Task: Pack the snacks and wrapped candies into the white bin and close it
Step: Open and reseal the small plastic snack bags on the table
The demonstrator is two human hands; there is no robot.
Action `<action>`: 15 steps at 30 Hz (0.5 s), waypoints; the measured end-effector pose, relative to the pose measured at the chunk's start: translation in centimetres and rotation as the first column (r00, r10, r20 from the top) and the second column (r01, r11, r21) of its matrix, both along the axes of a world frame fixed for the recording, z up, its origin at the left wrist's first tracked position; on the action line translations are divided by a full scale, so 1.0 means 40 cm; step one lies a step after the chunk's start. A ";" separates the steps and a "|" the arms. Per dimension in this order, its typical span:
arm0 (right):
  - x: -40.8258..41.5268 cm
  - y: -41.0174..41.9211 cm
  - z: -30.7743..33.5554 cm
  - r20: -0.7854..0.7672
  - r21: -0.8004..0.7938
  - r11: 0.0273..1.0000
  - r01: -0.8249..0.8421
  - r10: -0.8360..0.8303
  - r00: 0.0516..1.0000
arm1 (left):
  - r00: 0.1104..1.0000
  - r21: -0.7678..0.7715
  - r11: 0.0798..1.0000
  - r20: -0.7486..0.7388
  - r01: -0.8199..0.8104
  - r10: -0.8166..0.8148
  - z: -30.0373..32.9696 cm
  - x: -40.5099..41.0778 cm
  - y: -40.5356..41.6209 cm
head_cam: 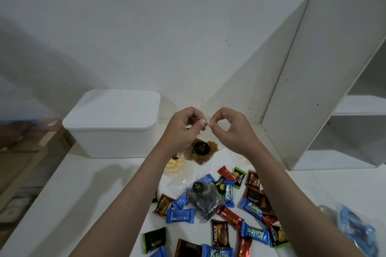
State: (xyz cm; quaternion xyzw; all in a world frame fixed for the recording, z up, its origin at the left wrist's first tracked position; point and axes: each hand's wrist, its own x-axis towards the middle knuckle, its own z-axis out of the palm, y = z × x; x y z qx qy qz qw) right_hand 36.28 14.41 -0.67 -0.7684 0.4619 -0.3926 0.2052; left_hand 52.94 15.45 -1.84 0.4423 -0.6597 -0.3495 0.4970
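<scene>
While the white bin (112,125) sits at the far left of the counter (87,190) with its smooth, round-cornered lid (117,106) still pressed on, nothing has gone into it yet, so I judge the packing has not begun. Moving right, my left hand (183,125) and my right hand (229,125) are raised side by side just above the counter, each pinching between thumb and curled fingers the top edge of a clear plastic bag (200,150); I hold it by its mouth so the thin, crinkly film hangs straight and the brown, lumpy snack inside stays at the bottom under its dark scalloped sticker. Whether I am sealing or only lifting it I cannot tell. Below it lies a small bag of pale yellow chips (174,165), flat on the counter. Nearer me, a clear bag of black-and-white spiral cookies (205,200) rests among loose wrapped candies, glossy foil pillows with crimped ends: blue Kalpa bars (251,209), brown Nextar packs (219,233), red ones (229,216) and green-edged ones (154,240), scattered within easy reach. At the far right stands a white shelf unit (338,89), flat matte boards.
</scene>
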 end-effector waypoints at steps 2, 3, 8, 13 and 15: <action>-0.002 0.003 0.000 -0.014 0.005 1.000 0.005 -0.005 1.000 | 1.000 0.022 1.000 -0.004 0.008 -0.008 0.001 0.001 0.003; -0.003 0.005 0.000 -0.026 0.002 1.000 0.004 -0.004 1.000 | 1.000 0.038 0.999 -0.003 0.014 -0.014 0.002 0.001 0.003; -0.010 0.013 -0.001 -0.091 -0.044 0.999 -0.029 0.025 0.996 | 0.995 0.062 0.997 0.086 0.044 -0.049 0.003 0.003 0.001; -0.012 0.015 -0.002 -0.128 -0.045 0.998 -0.035 0.029 0.991 | 0.988 0.006 1.000 0.153 0.011 -0.012 0.006 -0.006 0.007; -0.014 0.016 -0.004 -0.121 -0.043 0.998 -0.034 0.028 0.992 | 0.988 -0.004 1.000 0.154 0.015 -0.014 0.002 -0.009 0.008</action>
